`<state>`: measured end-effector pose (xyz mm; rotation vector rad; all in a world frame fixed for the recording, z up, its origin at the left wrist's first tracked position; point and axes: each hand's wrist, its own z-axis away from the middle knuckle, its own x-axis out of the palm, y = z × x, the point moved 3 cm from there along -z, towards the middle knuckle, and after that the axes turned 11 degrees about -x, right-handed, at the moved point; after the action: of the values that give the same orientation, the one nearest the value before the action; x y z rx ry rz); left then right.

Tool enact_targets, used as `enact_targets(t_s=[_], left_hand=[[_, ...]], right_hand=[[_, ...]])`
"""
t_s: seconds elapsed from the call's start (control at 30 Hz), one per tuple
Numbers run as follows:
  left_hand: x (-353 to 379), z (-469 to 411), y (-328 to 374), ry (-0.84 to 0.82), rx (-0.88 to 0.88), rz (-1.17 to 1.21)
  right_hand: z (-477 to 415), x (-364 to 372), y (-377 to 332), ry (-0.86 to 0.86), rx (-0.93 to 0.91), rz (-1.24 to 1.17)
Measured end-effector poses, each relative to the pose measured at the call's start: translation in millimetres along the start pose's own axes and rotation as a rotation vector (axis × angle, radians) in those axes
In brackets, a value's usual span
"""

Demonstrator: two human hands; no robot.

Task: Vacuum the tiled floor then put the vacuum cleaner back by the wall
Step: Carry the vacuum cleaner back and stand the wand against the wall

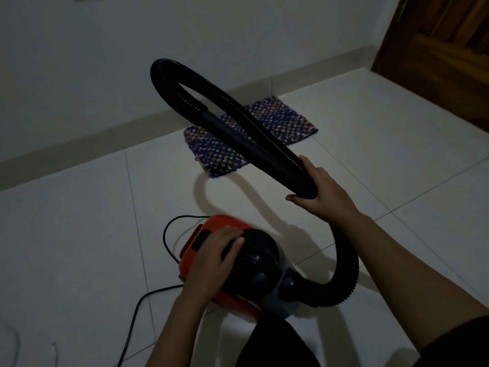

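A small red and black vacuum cleaner (pixel 254 263) sits on the white tiled floor (pixel 79 247) in front of me. My left hand (pixel 211 263) lies on top of its body, fingers wrapped over the black handle. My right hand (pixel 321 190) is raised above it and grips the black ribbed hose (pixel 238 120), which is folded into a long loop that rises up and to the left. The hose's lower end curves from my right hand down into the cleaner's front (pixel 341 282).
A black power cord (pixel 137 305) trails from the cleaner to the lower left. A purple patterned mat (pixel 288 120) lies by the wall's skirting (pixel 79 144). A brown wooden door (pixel 444 49) stands at the top right.
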<state>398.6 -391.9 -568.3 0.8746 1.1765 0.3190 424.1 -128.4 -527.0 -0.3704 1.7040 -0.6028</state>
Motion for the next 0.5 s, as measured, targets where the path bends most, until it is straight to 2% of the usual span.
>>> enact_targets(t_s=[0.1,0.37,0.5], left_hand=[[-1.8,4.4,-0.5,-0.105,0.116,-0.189],[-14.0,-5.2,-2.6,-0.232,0.214,-0.448],[-2.4,-2.6,-6.6,-0.405,0.201,-0.681]], right_hand=[[2.2,3.2,-1.4,-0.002,-0.010,-0.002],[5.2,-1.9,-6.8,-0.002,-0.034,-0.070],[-0.2,-0.6,-4.9,-0.011,-0.079,-0.142]])
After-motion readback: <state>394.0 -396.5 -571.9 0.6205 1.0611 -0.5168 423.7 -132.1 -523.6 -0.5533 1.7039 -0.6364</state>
